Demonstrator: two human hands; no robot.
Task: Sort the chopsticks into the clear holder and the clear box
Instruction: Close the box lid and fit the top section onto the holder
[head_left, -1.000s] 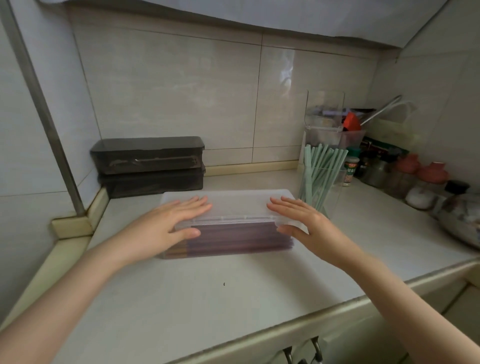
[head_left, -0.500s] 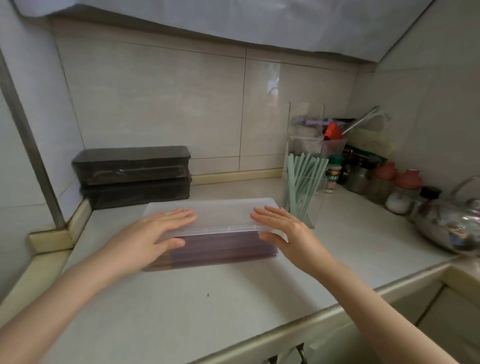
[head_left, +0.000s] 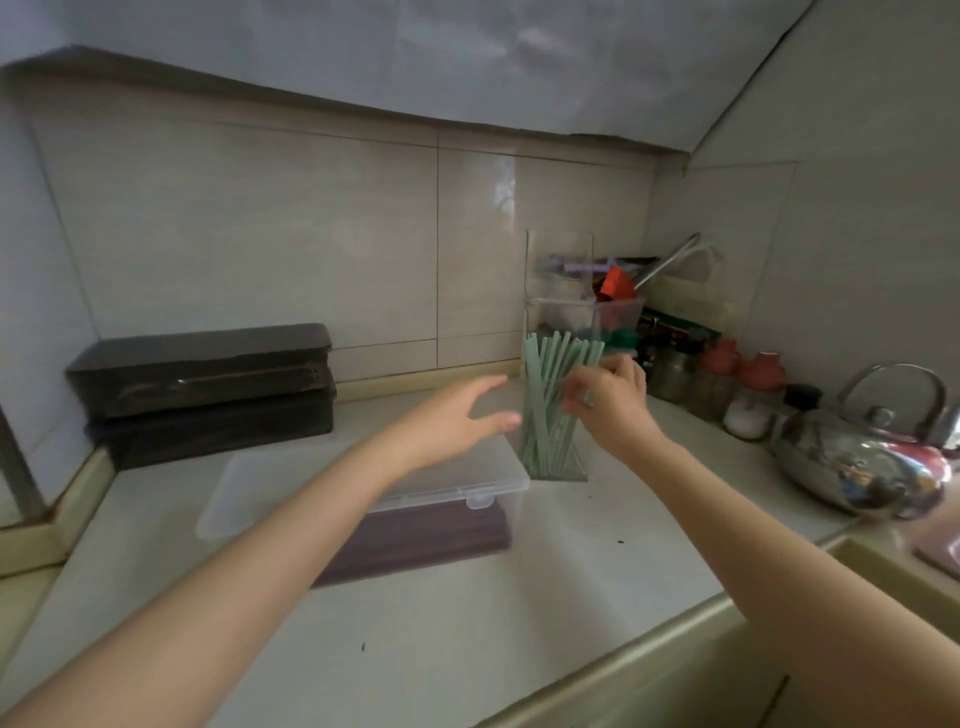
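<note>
Left hand (head_left: 457, 421) open, fingers spread, hovering just left of the clear holder (head_left: 556, 415), holding nothing. Right hand (head_left: 608, 402) curled against the holder's right side; grip on it unclear. Green chopsticks (head_left: 545, 395) stand fanned inside the holder. Clear box (head_left: 441, 488), lid closed over dark chopsticks (head_left: 441, 535), lies under the left forearm. Kettle (head_left: 862, 457) and jars (head_left: 748, 384) crowd the right.
</note>
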